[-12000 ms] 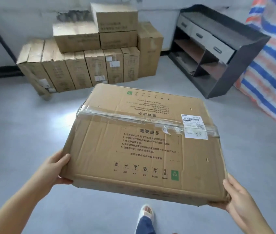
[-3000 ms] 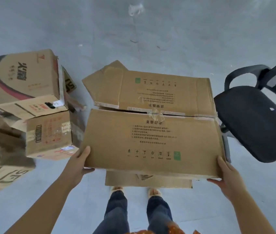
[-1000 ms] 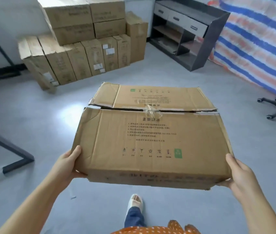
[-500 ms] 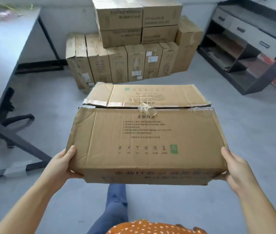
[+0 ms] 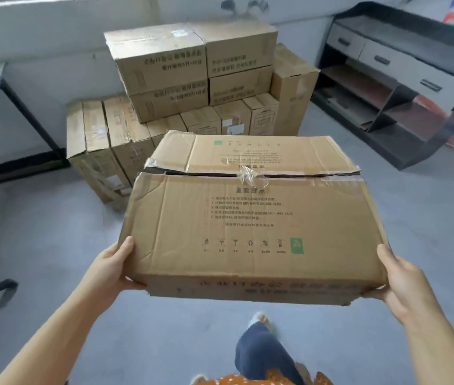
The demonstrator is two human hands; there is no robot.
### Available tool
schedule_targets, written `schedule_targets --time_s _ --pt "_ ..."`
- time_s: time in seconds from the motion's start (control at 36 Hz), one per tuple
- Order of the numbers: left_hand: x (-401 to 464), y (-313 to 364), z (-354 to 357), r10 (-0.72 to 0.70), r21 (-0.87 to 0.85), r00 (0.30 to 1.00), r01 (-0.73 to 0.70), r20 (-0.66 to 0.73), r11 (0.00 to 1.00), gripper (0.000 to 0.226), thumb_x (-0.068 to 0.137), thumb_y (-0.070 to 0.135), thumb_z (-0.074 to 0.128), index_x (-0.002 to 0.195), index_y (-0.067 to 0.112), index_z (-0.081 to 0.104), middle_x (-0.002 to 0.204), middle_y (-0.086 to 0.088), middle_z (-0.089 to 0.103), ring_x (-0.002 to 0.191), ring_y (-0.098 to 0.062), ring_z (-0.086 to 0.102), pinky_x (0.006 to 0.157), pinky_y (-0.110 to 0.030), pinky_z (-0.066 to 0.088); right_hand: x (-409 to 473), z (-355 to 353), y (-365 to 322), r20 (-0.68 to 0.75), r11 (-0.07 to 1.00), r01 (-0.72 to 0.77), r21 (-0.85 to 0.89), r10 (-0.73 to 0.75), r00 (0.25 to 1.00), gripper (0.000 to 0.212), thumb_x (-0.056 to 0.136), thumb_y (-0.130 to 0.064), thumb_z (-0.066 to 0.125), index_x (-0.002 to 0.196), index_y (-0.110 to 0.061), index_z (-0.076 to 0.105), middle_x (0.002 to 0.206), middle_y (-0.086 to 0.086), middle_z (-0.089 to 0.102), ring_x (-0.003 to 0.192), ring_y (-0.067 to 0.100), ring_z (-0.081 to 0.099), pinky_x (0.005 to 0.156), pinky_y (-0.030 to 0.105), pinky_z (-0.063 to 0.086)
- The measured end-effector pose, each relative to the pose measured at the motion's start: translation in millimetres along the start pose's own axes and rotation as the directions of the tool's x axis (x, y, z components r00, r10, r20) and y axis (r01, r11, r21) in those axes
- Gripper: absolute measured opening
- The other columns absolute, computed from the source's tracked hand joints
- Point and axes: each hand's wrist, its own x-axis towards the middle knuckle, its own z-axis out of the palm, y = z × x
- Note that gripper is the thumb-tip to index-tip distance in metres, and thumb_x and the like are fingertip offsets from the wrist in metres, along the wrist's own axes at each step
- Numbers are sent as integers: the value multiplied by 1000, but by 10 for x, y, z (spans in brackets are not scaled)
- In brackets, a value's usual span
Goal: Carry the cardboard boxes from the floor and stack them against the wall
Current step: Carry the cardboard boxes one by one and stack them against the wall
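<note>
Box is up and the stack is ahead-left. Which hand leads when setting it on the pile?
Left, probably. The left hand grips the carried cardboard box at the corner on the stack's side, so it can guide that edge in. The right hand holds the far corner, toward the dark shelf unit.

a wide, flat brown cardboard box (image 5: 250,226) is held off the floor, roughly level, its top flaps parted along a torn taped seam, printed text and a green square on top. beyond it, a stack of cardboard boxes (image 5: 192,87) stands against the wall.
</note>
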Motion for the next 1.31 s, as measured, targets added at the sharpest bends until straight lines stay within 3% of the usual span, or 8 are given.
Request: schedule_targets --time_s 0.28,0.39,0.61,0.86,1.0,1.08,1.19,1.31 --pt "1621 791 1337 13 -29 1000 -13 -19 999 19 100 28 44 104 19 60 99 -4 63 88 -25 57 81 -64 48 1950 438 -1084 33 1000 15 -10 -14 999 28 102 -28 42 115 -8 56 93 2 64 83 23 60 61 44 49" --pt "2093 1191 1832 17 -57 999 -19 -35 998 18 100 26 44 101 18 60 94 -4 63 82 -25 57 66 -54 54 2689 609 -1636 81 998 26 -49 -22 996 33 102 -30 42 120 -7 56 97 3 65 88 25 61 65 45 51" --pt "3068 1898 2516 22 -134 998 -31 -64 991 21 100 27 44 111 14 57 99 -3 63 90 -25 58 57 -53 55 3935 1124 -2566 99 993 71 -94 -61 993 45 101 -33 43 132 -2 52 121 13 62 107 36 59 71 52 53" --pt "4592 2778 3032 85 -178 995 -94 -61 980 20 100 26 43 96 15 60 98 -2 63 87 -20 59 50 -51 55 5147 2070 -3459 104 987 161 -25 -158 982 39 102 -28 42 130 -4 52 111 11 63 90 26 60 65 46 50" --pt "5596 3488 3269 75 -205 996 -84 -51 975 46 98 30 48 136 4 45 134 -4 50 118 -30 51 50 -60 53 5787 2609 -4054 67 981 190 31 -191 979 37 102 -28 43 128 -4 55 109 11 66 96 31 61 67 48 51" --pt "5976 4011 3429 119 -211 993 -121 -25 970 38 98 29 47 129 7 51 117 -5 59 102 -26 57 45 -52 55 6091 2918 -4467 78 975 212 63 -217 973 34 102 -27 42 126 -7 56 84 1 73 87 24 61 72 52 50" --pt "6389 4568 3546 151 -218 988 -150 -13 964 26 99 29 46 117 13 56 108 -2 61 95 -23 59 47 -49 57 6426 3347 -4964 81 966 235 113 -244 966 28 98 -29 48 113 -8 59 95 3 64 92 25 61 88 57 47" --pt "6806 5023 3600 184 -247 982 -186 -32 951 38 98 33 48 127 9 53 121 -6 59 104 -26 59 53 -53 57 6875 3808 -5484 162 950 283 134 -303 939 19 97 -29 49 97 -14 61 98 2 65 97 22 61 63 50 54"
